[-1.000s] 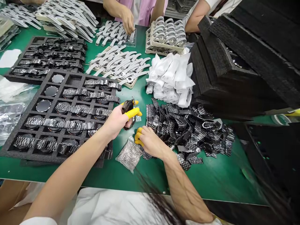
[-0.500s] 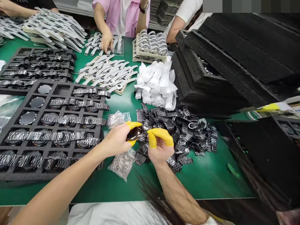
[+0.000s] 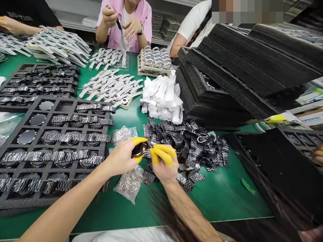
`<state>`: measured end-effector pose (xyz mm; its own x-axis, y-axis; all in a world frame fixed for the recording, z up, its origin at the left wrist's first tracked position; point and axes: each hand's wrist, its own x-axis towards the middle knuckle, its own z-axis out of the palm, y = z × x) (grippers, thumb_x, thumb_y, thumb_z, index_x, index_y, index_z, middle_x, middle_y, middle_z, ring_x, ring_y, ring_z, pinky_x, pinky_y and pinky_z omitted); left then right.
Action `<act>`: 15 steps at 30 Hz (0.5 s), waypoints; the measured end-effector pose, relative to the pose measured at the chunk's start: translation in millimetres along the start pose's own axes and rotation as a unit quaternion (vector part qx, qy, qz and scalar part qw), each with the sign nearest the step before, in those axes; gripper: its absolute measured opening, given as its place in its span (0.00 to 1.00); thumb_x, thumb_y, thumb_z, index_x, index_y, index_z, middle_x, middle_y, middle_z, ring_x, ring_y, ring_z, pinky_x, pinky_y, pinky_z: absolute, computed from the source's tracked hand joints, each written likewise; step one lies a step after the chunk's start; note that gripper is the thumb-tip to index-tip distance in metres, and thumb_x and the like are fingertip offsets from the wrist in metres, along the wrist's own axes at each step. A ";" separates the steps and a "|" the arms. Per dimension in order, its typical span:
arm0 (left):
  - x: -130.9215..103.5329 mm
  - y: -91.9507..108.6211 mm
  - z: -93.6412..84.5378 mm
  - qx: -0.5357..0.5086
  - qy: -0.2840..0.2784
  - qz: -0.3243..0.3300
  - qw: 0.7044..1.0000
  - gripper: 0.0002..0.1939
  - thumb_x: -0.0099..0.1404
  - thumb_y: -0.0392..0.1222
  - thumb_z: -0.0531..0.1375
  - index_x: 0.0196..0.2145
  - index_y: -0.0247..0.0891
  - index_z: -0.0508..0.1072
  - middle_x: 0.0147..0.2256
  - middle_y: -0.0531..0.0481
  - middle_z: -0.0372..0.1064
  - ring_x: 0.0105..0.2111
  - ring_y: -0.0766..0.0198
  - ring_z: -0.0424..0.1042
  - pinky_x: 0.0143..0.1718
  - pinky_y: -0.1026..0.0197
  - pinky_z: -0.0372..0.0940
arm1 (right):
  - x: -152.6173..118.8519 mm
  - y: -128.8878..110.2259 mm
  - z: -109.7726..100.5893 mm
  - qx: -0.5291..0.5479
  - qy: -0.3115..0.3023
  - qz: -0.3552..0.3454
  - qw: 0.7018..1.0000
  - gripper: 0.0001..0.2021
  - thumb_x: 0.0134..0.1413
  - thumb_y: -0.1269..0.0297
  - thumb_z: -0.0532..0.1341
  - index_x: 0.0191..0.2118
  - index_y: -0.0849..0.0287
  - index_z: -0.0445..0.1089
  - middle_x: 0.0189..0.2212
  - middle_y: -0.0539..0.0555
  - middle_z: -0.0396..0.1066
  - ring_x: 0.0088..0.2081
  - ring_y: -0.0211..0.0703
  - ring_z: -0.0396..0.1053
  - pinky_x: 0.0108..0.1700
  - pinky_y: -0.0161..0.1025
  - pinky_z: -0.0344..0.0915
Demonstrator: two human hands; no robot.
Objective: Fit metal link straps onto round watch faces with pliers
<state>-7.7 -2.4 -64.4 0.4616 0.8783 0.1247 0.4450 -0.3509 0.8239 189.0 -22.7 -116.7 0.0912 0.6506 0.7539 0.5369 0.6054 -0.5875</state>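
My left hand (image 3: 127,153), with yellow finger cots on its fingertips, grips a dark round watch case (image 3: 138,150) by its edges. Close against the case's right side, my right hand (image 3: 164,161) is closed in a pinch, also in yellow finger cots. A thin, small piece seems to be between its fingertips, too small to name. Behind and to the right of both hands lies a heap of black metal watch bands (image 3: 191,144). Below my left hand rests a clear bag of metal pins (image 3: 130,185), and a second bag of pins (image 3: 122,134) lies just beyond it.
At left, a black foam tray (image 3: 73,148) holds watches with black bands and several bare cases. Beyond are white-strapped watches (image 3: 111,85) and white wrapped bundles (image 3: 163,97). Stacked black foam trays (image 3: 202,90) rise at right. A co-worker in pink (image 3: 123,27) sits opposite.
My right fingers have come in closer to the watch case. The co-worker opposite has raised both hands from the white straps and holds a dark tool. The whole view has shifted slightly.
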 end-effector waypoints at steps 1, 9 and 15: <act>0.1 0.8 -0.8 -0.008 -0.003 -0.002 1.000 0.27 0.62 0.33 0.63 0.60 0.39 0.74 0.48 0.42 0.80 0.44 0.52 0.80 0.47 0.49 0.75 | 0.0 -0.2 0.6 0.008 -0.008 0.019 1.000 0.04 0.63 0.66 0.68 0.40 0.47 0.77 0.35 0.53 0.76 0.35 0.48 0.77 0.37 0.50 0.77; 1.3 13.2 -15.3 -0.245 -0.134 -0.128 0.952 0.19 0.63 0.40 0.64 0.52 0.39 0.80 0.41 0.47 0.79 0.33 0.61 0.74 0.31 0.61 0.68 | 4.9 2.5 1.6 0.227 -0.094 0.128 0.961 0.13 0.63 0.56 0.71 0.52 0.47 0.79 0.52 0.58 0.77 0.43 0.47 0.77 0.38 0.44 0.77; 3.4 16.2 -21.6 -0.276 -0.158 -0.175 0.932 0.20 0.61 0.45 0.69 0.50 0.36 0.81 0.36 0.48 0.75 0.33 0.61 0.70 0.33 0.62 0.65 | 8.2 1.4 0.7 0.298 -0.114 0.208 0.925 0.13 0.69 0.50 0.63 0.41 0.49 0.84 0.45 0.58 0.80 0.40 0.47 0.76 0.34 0.43 0.74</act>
<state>-15.5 2.0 -38.6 0.6047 0.7371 -0.3018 0.1883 0.2358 0.9534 189.9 -16.2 -111.5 -0.0300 0.9229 0.3839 -0.0686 0.3813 -0.9219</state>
